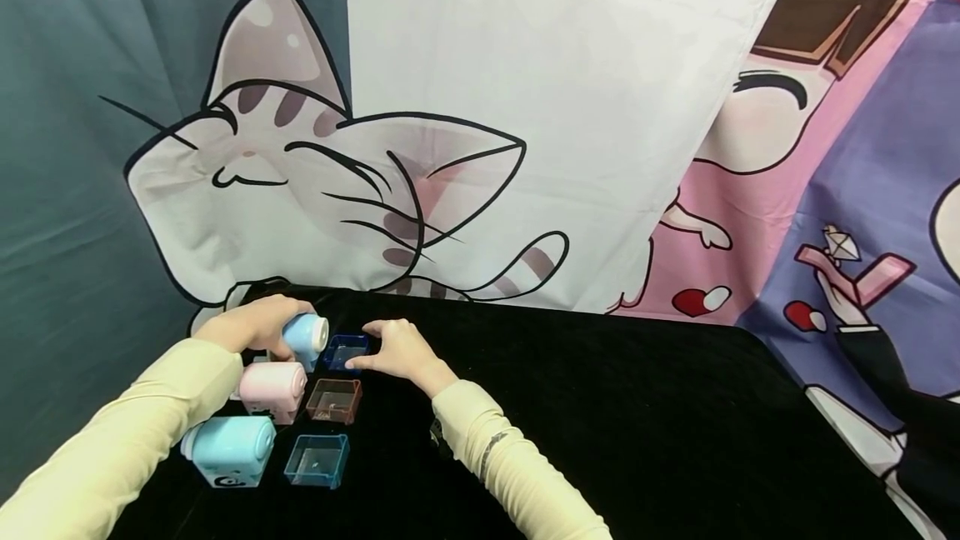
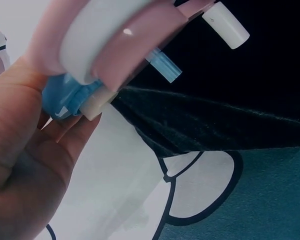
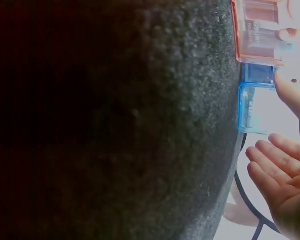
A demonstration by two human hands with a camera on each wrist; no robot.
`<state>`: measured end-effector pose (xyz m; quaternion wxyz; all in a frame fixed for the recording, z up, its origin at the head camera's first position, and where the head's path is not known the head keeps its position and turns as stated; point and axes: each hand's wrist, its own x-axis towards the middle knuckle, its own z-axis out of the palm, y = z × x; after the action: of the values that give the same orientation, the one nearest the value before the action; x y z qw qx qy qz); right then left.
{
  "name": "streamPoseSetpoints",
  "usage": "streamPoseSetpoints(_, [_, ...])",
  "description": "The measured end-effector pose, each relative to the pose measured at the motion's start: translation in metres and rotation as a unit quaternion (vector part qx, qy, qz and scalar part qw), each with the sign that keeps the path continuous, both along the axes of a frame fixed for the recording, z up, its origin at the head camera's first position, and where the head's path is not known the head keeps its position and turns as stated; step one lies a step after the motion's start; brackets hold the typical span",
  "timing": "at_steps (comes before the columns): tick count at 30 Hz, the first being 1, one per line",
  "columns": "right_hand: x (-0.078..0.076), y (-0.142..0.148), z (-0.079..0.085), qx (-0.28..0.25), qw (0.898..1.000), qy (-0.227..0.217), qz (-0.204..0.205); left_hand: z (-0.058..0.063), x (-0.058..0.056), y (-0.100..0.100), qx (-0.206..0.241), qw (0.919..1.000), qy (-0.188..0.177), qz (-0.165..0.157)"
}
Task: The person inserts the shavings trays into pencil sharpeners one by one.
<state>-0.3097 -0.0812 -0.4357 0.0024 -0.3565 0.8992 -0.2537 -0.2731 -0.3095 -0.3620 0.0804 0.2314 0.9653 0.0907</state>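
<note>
A person's left arm in a cream sleeve (image 1: 142, 419) stretches across the left side of the black-covered desk (image 1: 600, 407), its left hand (image 1: 264, 325) arched over a blue container (image 1: 302, 342) near the far-left corner, as I see it from my remote feed. Those fingers are curled around the container; its white round end points right and its body is tilted, though the hand hides too much for me to tell its full long axis. Opposite, the right hand (image 1: 405, 351) reaches in with thumb and fingers spread well apart at the right side of a dark blue tray (image 1: 347, 348), gripping nothing; I cannot tell whether the thumb touches it. Toward the near edge, a pink container (image 1: 268, 386) and a turquoise container (image 1: 232, 444) lie with long axes running left to right, beside a reddish tray (image 1: 334, 401) and a turquoise tray (image 1: 317, 461) respectively.
</note>
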Motion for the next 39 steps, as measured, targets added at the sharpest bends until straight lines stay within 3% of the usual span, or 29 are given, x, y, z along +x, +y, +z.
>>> streamPoseSetpoints(15, [-0.002, -0.005, -0.003, 0.002, 1.000, 0.000, -0.005, -0.003, -0.002, -0.002, 0.017, 0.9998, 0.007, 0.012])
streamPoseSetpoints(24, [-0.002, -0.008, -0.005, -0.016, 1.000, -0.017, -0.018, -0.002, 0.000, -0.003, 0.009, 0.9998, 0.007, 0.019])
streamPoseSetpoints(32, [0.001, -0.011, -0.002, -0.003, 1.000, 0.006, -0.010, -0.006, -0.001, -0.001, 0.006, 0.9997, 0.005, 0.023])
streamPoseSetpoints(39, [0.002, -0.013, 0.001, -0.001, 1.000, -0.006, -0.012, -0.005, -0.002, 0.001, -0.002, 0.9997, 0.006, 0.022])
